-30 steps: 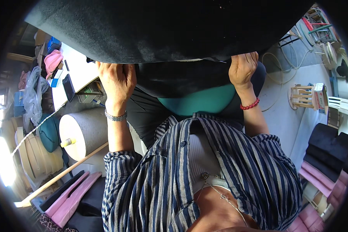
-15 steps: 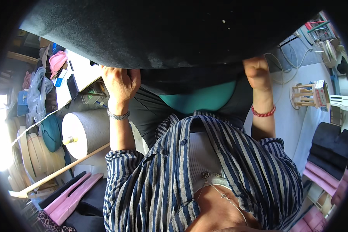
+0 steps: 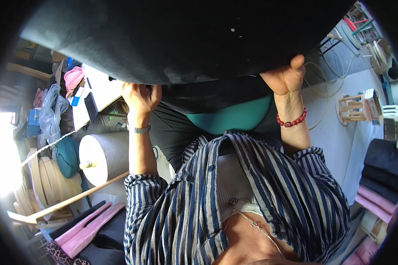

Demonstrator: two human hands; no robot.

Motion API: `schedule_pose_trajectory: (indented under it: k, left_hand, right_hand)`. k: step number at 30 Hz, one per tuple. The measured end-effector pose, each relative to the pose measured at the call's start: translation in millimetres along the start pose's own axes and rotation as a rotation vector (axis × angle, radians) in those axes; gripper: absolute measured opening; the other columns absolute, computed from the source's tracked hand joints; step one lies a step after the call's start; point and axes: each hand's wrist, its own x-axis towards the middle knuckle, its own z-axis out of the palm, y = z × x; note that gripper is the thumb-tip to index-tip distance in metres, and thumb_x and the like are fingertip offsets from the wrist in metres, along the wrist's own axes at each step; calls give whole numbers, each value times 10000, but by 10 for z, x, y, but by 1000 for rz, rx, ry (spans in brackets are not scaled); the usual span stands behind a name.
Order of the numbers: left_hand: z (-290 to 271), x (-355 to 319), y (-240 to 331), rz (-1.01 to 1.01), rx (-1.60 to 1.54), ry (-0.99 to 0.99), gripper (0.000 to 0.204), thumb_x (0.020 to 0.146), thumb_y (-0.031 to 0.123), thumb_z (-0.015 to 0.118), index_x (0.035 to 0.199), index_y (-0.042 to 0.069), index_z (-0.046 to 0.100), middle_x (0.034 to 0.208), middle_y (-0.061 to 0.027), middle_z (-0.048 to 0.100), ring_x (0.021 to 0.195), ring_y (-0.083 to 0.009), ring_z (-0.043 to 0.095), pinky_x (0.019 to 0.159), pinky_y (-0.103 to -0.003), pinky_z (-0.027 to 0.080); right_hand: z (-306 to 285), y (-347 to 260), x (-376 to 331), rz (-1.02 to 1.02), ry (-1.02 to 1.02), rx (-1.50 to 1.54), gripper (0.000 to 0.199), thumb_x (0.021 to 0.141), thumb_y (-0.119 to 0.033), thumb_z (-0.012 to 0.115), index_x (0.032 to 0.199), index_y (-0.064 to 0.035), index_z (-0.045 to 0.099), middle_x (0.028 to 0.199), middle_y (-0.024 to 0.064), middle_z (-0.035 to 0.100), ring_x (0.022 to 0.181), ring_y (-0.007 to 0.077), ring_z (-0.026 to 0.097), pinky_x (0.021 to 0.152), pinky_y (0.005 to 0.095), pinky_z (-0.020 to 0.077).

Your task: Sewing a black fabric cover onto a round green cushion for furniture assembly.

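A large black padded piece [image 3: 194, 39] with a smooth, curved cover fills the upper part of the view, with a few pale specks on it. My left hand [image 3: 140, 98] is closed at its near edge, fingers curled round the black material. At the right end of that edge, my right hand [image 3: 286, 79] presses with its palm turned up. Its thumb stands out to the side, while the other fingertips are hidden by the black piece. Below the edge, over my lap, shows a smooth teal-green surface [image 3: 232, 115].
A big pale roll [image 3: 112, 157] with a yellow core end lies at left, beside a long wooden stick [image 3: 79, 196]. Pink and black folded pieces [image 3: 378, 201] are stacked at right. A small wooden stool [image 3: 351, 109] stands further off, near a looped hose [image 3: 327, 84].
My right hand has slid inward along the near edge and turned, with its thumb now spread outward. My left hand keeps its grip. The black piece has shifted slightly.
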Motion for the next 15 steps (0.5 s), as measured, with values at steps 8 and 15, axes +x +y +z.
schedule_pose_trajectory:
  k: [8,15]
  left_hand:
    - [-130,252,-80,251,10,153,188,711,194,663,821,46,697,866,-112,688,813,-278,646,791,-372,465]
    - [-517,599,-228,288,-12,184,260,736,219,652,873,-3,659,892,-143,676,841,-280,646,785,-339,478]
  right_hand:
    - [241,64,-17,-41,-73,-39,612,621,-239,862,1170,-113,622,1228,44,603,1200,241,513,1056,480,364]
    - [728,147,69,-91,-221,-93,658,563,-190,887,1162,-104,627,1227,50,605,1219,239,500,1112,489,274]
